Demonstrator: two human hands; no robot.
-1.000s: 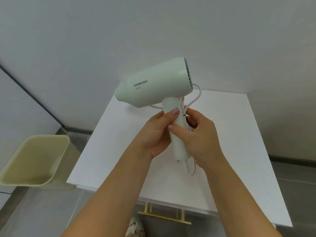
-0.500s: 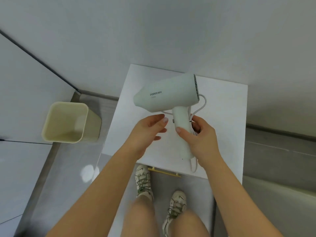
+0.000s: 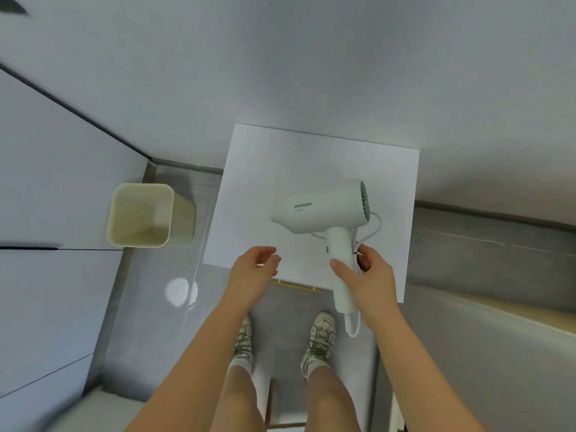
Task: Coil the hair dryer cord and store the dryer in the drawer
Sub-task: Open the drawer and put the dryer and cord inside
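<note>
Right hand (image 3: 367, 275) grips the handle of a pale green hair dryer (image 3: 324, 210) lettered "PONEE" with its cord (image 3: 372, 227) bundled, left hand (image 3: 254, 269) loosely curled, empty.

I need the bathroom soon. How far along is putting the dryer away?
Done: the cord looks gathered against the handle. In hand: the right hand holds the hair dryer and cord; the left hand hangs free above the gold drawer handle. Left: open the drawer, stow the dryer.
</note>
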